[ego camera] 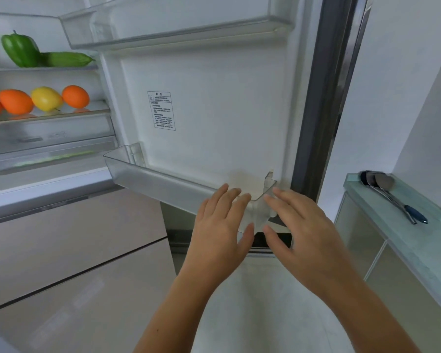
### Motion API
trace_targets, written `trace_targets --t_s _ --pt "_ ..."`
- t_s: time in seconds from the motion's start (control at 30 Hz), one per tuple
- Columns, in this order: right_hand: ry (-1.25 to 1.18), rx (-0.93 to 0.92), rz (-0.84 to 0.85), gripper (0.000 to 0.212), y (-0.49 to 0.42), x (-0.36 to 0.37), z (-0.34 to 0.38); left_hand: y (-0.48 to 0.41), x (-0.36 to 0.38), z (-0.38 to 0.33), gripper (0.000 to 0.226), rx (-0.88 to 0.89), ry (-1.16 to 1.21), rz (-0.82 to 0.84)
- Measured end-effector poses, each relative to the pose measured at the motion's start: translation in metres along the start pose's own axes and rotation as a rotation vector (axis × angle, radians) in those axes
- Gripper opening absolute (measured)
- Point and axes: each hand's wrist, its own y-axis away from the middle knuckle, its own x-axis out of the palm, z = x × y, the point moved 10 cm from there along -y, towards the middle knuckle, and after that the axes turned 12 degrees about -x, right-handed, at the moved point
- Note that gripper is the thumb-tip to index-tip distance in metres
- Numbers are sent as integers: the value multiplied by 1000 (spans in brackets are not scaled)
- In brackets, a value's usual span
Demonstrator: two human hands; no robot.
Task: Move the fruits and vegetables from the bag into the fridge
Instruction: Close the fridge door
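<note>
I have both hands empty, fingers straight and spread: the left hand [219, 225] and right hand [303, 230] flank the near corner of the lower door bin [148, 174]. In the fridge [61, 135], the cucumber [66, 59] lies on the upper shelf, long axis left to right, tip toward the open door, beside a green pepper [21, 50] (stem up). One shelf down, oranges [75, 96] and a lemon [46, 98] sit in a row. At right, a pale counter [405, 238] carries a ladle [390, 194].
</note>
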Motion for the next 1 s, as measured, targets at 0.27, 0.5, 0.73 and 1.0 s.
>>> trace_targets --t_s 0.27,0.5,0.73,1.0 --pt "-13 -82 -40 50 14 -21 79 39 -60 21 46 -22 -62 12" --pt "-65 -140 -30 46 22 -23 138 72 -100 57 52 -118 -115 58" --pt "-105 -214 -17 44 17 -19 193 98 -144 98 54 -187 -201 29" --pt "-177 -327 5 42 7 -4 248 123 -194 145 52 -327 -339 -22"
